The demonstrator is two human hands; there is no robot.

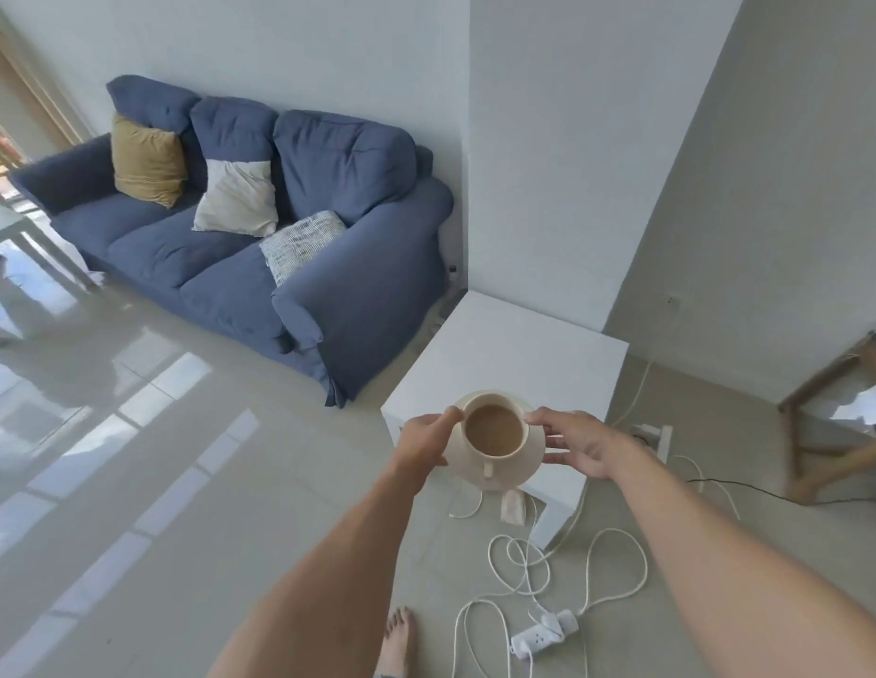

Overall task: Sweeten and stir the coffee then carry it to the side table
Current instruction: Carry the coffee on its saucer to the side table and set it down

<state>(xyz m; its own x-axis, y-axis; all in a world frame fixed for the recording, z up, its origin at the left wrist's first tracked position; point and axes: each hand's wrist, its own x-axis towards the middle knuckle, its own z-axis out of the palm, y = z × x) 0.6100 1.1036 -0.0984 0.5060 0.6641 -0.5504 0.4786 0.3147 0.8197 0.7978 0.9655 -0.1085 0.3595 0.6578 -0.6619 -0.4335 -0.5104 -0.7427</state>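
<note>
Coffee over the near corner of the side table [524, 345]

Left hand [428, 440] and right hand [585, 445] both closed on the saucer [536, 445] edges, cup [494, 433] full, sofa [259, 227] far left.

Cup [494, 435]: cream, on a cream saucer [536, 445]
Coffee [493, 429]: light milky brown
Side table [528, 349]: plain white
Sofa [259, 227]: dusty blue, plain fabric
Left cushion [147, 163]: mustard yellow
Middle cushion [237, 198]: off-white
Right cushion [299, 244]: white with a fine grey-blue fleck pattern
Floor [132, 433]: pale grey glossy tiles
Walls [548, 139]: white
Cords [617, 565]: white, one thin black one [749, 486]
Power strip [543, 633]: white
Stool [837, 423]: light brown wood
</note>
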